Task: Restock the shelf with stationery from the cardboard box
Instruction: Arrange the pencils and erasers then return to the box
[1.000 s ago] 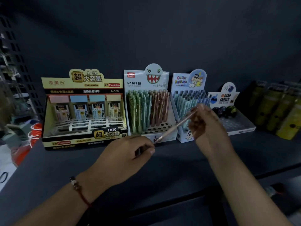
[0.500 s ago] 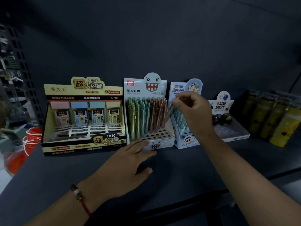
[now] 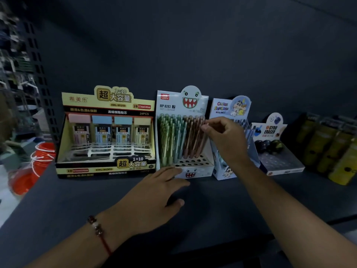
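A white monster-face pencil display box point(image 3: 193, 172) stands on the dark shelf point(image 3: 58, 200), filled with green, teal and pinkish mechanical pencils. My right hand point(image 3: 225, 140) reaches over its right side and pinches the top of a pinkish pencil point(image 3: 201, 136) standing among the back-row pencils. My left hand point(image 3: 154, 198) lies with straight fingers on the shelf, its fingertips touching the box's front left corner. The cardboard box is not in view.
A yellow lead-refill display point(image 3: 106, 136) stands left of the pencil box. To the right are a cartoon pen box point(image 3: 229, 109), a gyro eraser tray point(image 3: 278, 149) and yellow-green bottles point(image 3: 332, 149). An orange bucket point(image 3: 36, 163) sits beyond the shelf's left end.
My right hand carried the pinkish pencil up from the shelf front to the display box and now has it upright among the others. My left hand opened and moved to the box's front.
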Tool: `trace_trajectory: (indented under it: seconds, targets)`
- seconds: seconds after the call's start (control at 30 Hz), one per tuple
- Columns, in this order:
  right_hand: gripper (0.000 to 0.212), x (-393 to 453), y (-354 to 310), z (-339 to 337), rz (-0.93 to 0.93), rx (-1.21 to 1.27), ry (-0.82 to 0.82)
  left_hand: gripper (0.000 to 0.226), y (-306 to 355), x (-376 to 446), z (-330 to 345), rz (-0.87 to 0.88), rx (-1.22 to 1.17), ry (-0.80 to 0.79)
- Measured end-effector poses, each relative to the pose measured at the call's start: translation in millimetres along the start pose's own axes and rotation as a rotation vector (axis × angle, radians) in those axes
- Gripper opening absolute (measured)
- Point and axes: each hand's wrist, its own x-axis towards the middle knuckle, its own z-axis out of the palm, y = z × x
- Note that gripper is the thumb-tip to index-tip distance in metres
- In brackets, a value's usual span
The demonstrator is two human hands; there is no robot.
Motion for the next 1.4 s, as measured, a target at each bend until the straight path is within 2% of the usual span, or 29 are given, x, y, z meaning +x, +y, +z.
trace_trajectory:
  seconds: [0.27, 0.6, 0.67, 0.73, 0.83, 0.93, 1.0, 1.17, 1.27, 1.4]
  targets:
    - [0.013, 10.0, 5.1, 4.6, 0.001, -0.177, -0.018, 0.055, -2.4, 1.0, 1.9, 0.013, 0.023, 0.028]
    - [0.024, 12.6, 1.5, 11.3, -0.003, -0.299, -0.055, 0.05, -1.5, 4.3, 6.6, 0.012, 0.012, 0.047]
    - [0.03, 10.4, -0.5, 10.9, -0.006, -0.341, -0.105, 0.048, -0.7, 5.2, 7.1, 0.008, 0.017, 0.045]
    - [0.046, 5.1, -2.0, 7.6, -0.017, -0.371, -0.186, 0.047, 0.3, 5.1, 5.9, 0.0, 0.013, 0.053]
    - [0.064, -12.1, -5.2, -10.8, 0.02, -0.295, -0.316, 0.049, 8.2, 3.8, 1.0, -0.026, 0.047, 0.061]
    - [0.067, -40.6, -8.0, -50.1, 0.059, -0.234, -0.409, 0.051, 34.4, 0.5, 1.9, -0.013, 0.065, 0.077]
    - [0.055, -66.4, -4.4, -86.3, 0.072, -0.279, -0.457, 0.051, 63.5, -2.1, 10.6, 0.009, 0.021, 0.066]
    - [0.033, -176.1, 24.3, -202.4, 0.02, -0.488, -0.402, 0.045, 166.5, -2.3, 62.3, 0.204, -0.035, 0.002]
    - [0.03, -269.5, 43.8, -285.0, 0.14, -0.593, -0.361, 0.038, 246.9, -6.6, 109.3, 0.377, -0.097, -0.079]
    - [0.029, -420.5, 51.0, -395.5, 0.412, -0.67, -0.303, 0.033, 365.1, -29.7, 181.8, 0.577, -0.201, -0.26]
